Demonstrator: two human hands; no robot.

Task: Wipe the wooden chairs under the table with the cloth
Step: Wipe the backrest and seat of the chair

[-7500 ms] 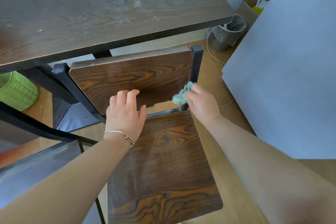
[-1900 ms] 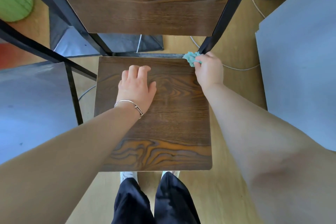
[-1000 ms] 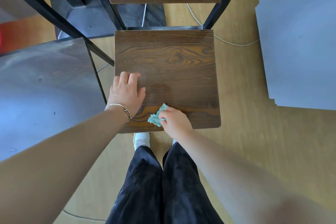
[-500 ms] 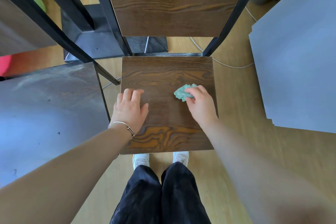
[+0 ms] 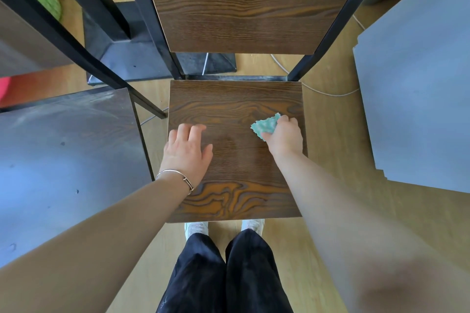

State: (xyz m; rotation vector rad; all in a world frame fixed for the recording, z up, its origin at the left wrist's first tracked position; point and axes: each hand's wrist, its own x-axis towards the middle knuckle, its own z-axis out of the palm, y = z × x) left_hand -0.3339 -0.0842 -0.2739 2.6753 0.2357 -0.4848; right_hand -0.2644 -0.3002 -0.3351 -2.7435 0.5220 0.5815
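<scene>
A wooden chair stands directly below me, its dark grained seat (image 5: 236, 99) facing up and its backrest (image 5: 244, 2) held in a black metal frame. My left hand (image 5: 187, 152) rests flat on the left part of the seat, fingers spread, with a thin bracelet at the wrist. My right hand (image 5: 284, 137) grips a crumpled teal cloth (image 5: 265, 126) and presses it onto the right part of the seat.
A second chair's dusty seat (image 5: 68, 155) sits close on the left, with its black frame bar (image 5: 84, 58) crossing diagonally. A grey panel (image 5: 419, 99) lies on the right. A white cable (image 5: 328, 93) runs over the wooden floor. My legs and shoes (image 5: 223, 226) stand at the seat's front edge.
My right hand has swept the cloth from the seat's front edge up and to the right side. The left hand stayed flat on the seat.
</scene>
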